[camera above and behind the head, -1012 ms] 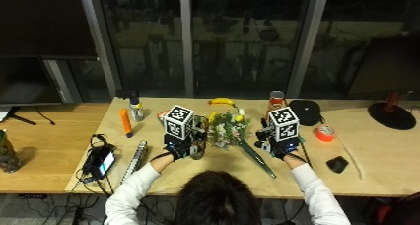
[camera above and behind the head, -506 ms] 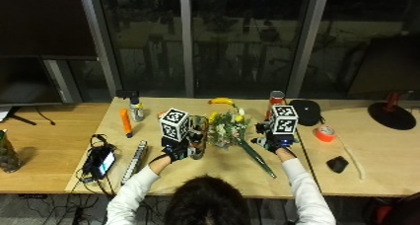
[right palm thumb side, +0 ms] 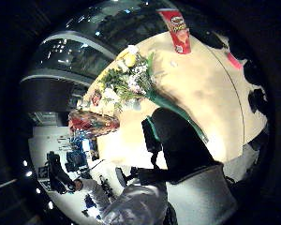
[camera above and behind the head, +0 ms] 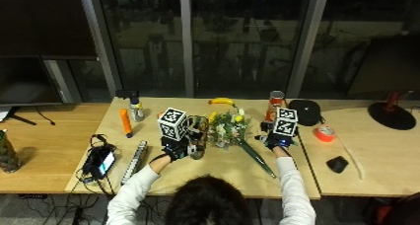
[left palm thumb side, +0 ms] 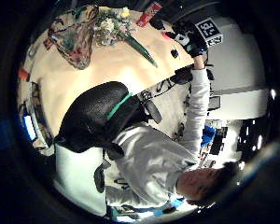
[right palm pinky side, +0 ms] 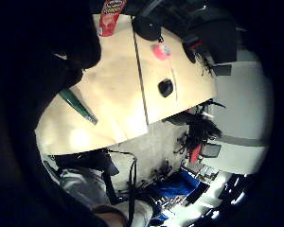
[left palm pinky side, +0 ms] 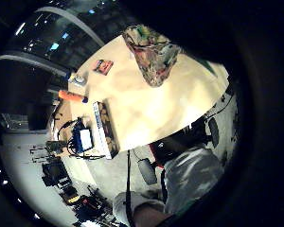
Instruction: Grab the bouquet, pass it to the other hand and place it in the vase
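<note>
The bouquet (camera above and behind the head: pixel 228 129) of white and yellow flowers lies on the table, its green wrapped stem (camera above and behind the head: pixel 257 158) pointing toward the person. The multi-coloured vase (camera above and behind the head: pixel 197 138) stands upright just to its left. My left hand (camera above and behind the head: pixel 174 149) hovers beside the vase on its left and holds nothing; the palm views show the vase (left palm pinky side: pixel 151 52) and bouquet (left palm thumb side: pixel 113 22) a little way off. My right hand (camera above and behind the head: pixel 278 139) hovers right of the stem with relaxed fingers and nothing in it. From that palm the flowers (right palm thumb side: pixel 129 79) and the stem (right palm pinky side: pixel 78 106) show lying on the wood.
A red crisp can (camera above and behind the head: pixel 275 104) and a banana (camera above and behind the head: pixel 220 100) stand behind the bouquet. An orange tool (camera above and behind the head: pixel 124 122), a small bottle (camera above and behind the head: pixel 136 109), a power strip (camera above and behind the head: pixel 134 156) and a cabled device (camera above and behind the head: pixel 102 158) are at left. Right: a black pouch (camera above and behind the head: pixel 305 111), orange tape (camera above and behind the head: pixel 323 133), a small black object (camera above and behind the head: pixel 338 163).
Both hands have shifted only slightly, the left a little toward the person. The bouquet and vase have not moved.
</note>
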The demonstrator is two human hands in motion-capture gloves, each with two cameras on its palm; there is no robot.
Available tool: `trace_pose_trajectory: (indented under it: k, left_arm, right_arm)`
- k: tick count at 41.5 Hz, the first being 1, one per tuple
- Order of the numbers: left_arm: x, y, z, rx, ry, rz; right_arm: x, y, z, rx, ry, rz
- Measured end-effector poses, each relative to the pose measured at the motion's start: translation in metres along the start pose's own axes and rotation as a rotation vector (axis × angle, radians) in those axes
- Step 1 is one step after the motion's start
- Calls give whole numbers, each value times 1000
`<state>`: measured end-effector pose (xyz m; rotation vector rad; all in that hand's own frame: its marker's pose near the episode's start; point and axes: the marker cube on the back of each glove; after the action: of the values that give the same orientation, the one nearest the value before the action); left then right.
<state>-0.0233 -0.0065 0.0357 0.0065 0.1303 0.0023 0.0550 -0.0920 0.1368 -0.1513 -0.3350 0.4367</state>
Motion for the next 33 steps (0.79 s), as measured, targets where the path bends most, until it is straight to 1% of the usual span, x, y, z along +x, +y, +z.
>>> trace_pose_trajectory:
  k: [7, 12, 17, 21, 25, 30, 33]
  left_arm:
    - [-2, 5, -5, 8, 13, 3]
    - [-5, 6, -5, 10, 15, -6]
    - [-7, 6, -4, 2, 16, -13]
    - [-8, 5, -5, 6, 14, -12]
    - [-8, 6, -7, 9, 12, -13]
    - [-9, 5, -5, 2, 16, -16]
    - [-7, 5, -5, 0, 17, -14]
  right_arm:
    - [-3, -16, 60, -75, -57, 9]
    - [-15, 2, 84, -89, -90, -10]
    - [-18, 0, 114, -147, -65, 38]
    - [-16, 3, 125, -228, -39, 88]
    - [-16, 3, 132, -260, -27, 110]
    - [-14, 13, 139, -380, 48, 192]
    - [-16, 13, 141, -358, 74, 186]
